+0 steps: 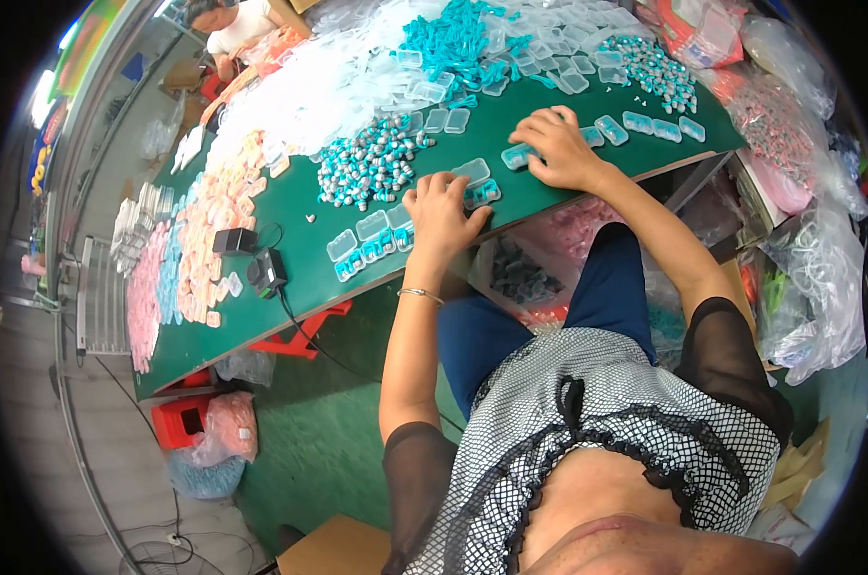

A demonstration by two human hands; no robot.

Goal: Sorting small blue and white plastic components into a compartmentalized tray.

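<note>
Left hand (441,213) lies flat, gripping nothing, fingertips on a small clear teal-filled plastic case (481,194) at the green table (300,251) edge; right hand (556,146) presses, fingers curled, onto another clear case (516,156), beside a grey-teal earplug heap (367,165).

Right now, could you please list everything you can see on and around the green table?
green table: one, green, centre.
small clear cases: many, clear and teal, near edge by both hands.
grey and teal pile: one heap, table middle.
teal cord pile: one heap, far side.
clear case heap: one, whitish, far left.
pink and peach pieces: many, left end.
black adapter: one, with cable, left of cases.
bagged stock: several clear bags, right.
another person: one, far end.
bracelet: one, silver, left wrist.
left hand: on cases at edge.
right hand: fingers on a teal case.
</note>
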